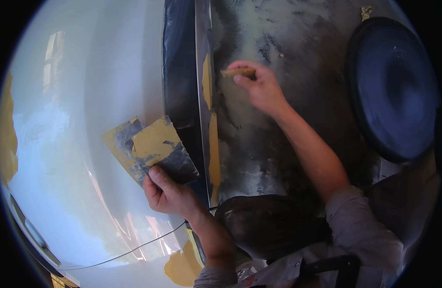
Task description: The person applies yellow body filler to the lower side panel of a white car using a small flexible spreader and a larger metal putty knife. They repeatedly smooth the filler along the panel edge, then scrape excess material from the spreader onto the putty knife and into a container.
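My left hand (169,193) grips thin, squarish putty plates (165,149), thumb on top. They are grey and smeared with tan filler, and two overlapping edges show. The plates are over the pale glossy car panel (96,144). To the upper right, my right hand (257,86) is closed on a small tan-coated putty spreader (238,72), seen nearly edge-on. The spreader is just right of the car's lower edge (200,62), apart from it in this view. Tan filler (213,149) runs in long patches along that edge.
A round dark stool seat (394,89) stands at the right above the stained floor (298,53). My dark-clad knee (264,221) is close to the car's edge. More filler patches (183,266) mark the panel, and a thin dark panel gap (134,249) crosses it.
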`<move>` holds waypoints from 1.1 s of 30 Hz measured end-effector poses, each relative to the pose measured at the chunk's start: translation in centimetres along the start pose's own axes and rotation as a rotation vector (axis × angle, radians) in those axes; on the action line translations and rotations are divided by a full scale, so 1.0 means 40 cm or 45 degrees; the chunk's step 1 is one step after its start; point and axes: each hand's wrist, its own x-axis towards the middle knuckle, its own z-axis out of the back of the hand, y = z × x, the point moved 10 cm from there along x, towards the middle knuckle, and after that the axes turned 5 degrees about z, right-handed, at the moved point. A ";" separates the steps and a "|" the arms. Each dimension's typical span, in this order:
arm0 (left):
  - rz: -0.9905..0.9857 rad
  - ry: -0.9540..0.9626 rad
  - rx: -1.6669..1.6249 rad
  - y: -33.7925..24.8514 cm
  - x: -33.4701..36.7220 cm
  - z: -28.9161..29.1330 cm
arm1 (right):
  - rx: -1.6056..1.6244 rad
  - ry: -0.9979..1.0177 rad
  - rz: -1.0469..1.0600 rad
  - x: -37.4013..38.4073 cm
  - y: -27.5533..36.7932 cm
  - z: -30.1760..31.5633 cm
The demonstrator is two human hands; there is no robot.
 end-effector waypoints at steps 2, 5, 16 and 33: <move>-0.008 0.059 0.068 -0.007 -0.013 -0.008 | 0.123 -0.174 -0.013 0.083 -0.065 0.054; 0.008 0.127 0.102 -0.003 -0.029 -0.025 | 0.037 -0.187 0.079 0.181 -0.119 0.055; 0.039 0.275 0.107 0.020 -0.038 -0.066 | 0.035 -0.239 0.238 0.306 -0.151 0.002; -0.037 0.309 0.015 -0.005 -0.063 -0.098 | -0.043 0.136 0.031 -0.034 -0.244 -0.107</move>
